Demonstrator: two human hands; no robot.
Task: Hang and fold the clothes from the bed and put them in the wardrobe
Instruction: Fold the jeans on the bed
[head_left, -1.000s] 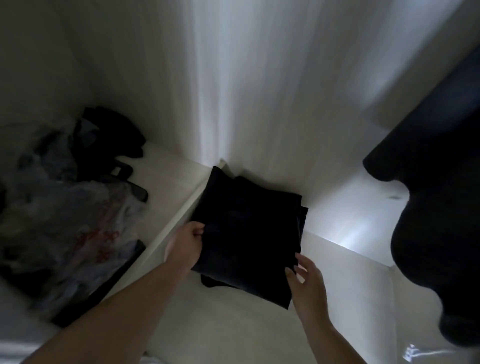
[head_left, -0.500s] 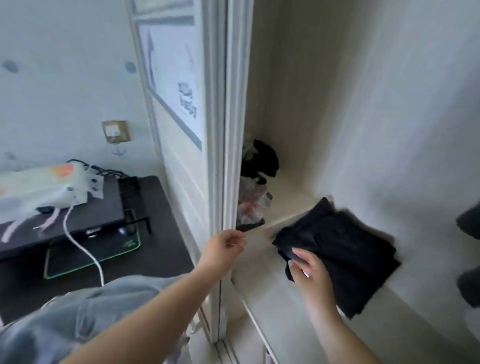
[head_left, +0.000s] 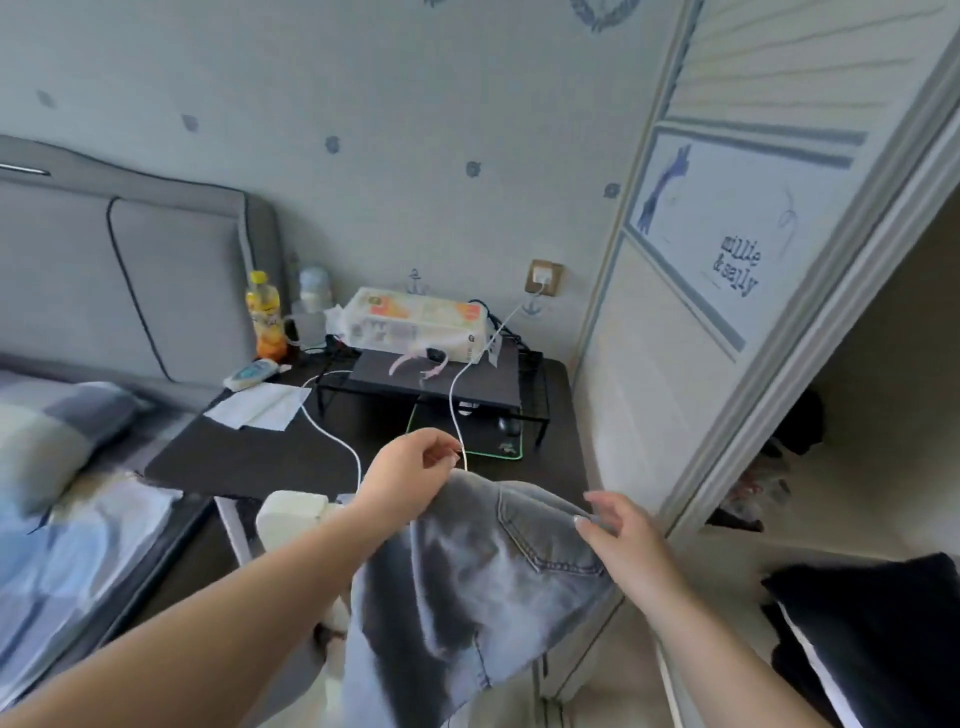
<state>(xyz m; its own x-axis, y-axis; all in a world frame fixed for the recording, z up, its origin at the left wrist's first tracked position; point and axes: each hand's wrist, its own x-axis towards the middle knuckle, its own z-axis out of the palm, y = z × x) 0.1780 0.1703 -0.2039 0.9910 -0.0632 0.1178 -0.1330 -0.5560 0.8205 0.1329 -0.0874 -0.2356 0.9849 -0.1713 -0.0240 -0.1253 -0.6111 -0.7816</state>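
Observation:
A pair of grey-blue jeans (head_left: 467, 582) hangs in front of me, back pocket facing up. My left hand (head_left: 410, 473) pinches the top edge of the jeans with curled fingers, just over the black desk's front edge. My right hand (head_left: 623, 540) is beside the back pocket, its fingers nearly straight and touching the denim's right edge. A folded black garment (head_left: 883, 623) lies on the pale wardrobe shelf (head_left: 717, 571) at the lower right. The bed (head_left: 62, 545) with blue checked bedding is at the left.
The wardrobe's sliding door (head_left: 675, 338) stands right of the desk (head_left: 291, 452). The desk holds a black riser, a tissue pack (head_left: 415, 322), an orange drink bottle (head_left: 266, 317), paper and a white cable (head_left: 332, 441). Dark items and a plastic bag (head_left: 763, 483) sit deeper in the wardrobe.
My view swung left from the wardrobe shelf toward the desk and bed. My right hand left the folded black garment and came to the jeans; my left hand now pinches the jeans.

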